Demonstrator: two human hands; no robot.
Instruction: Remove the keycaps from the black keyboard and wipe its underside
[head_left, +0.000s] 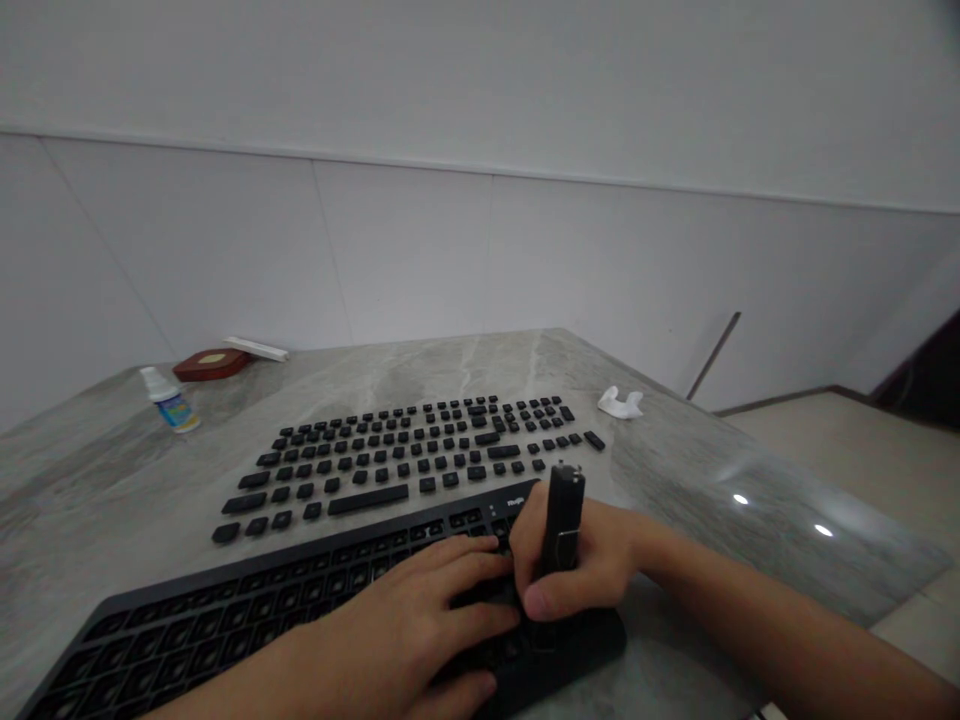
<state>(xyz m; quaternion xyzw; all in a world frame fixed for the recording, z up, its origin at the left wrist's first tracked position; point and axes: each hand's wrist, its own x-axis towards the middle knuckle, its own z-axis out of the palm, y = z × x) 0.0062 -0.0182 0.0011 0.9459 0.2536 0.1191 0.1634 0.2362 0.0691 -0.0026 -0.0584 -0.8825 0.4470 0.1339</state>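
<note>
From where I stand, the right hand (pixel 576 555) is closed in a fist around an upright black tool (pixel 564 510), its lower end hard to make out beneath the fist. The black keyboard (pixel 289 590) lies under both hands, its bare sockets running out to the left of the left hand (pixel 439 615), which rests open on it, fingers spread, just beside the fist. Just beyond the hands, loose keycaps (pixel 403 468) sit in rows on the table (pixel 697 500). A white scrap (pixel 620 404) lies farther off, beyond the right hand.
</note>
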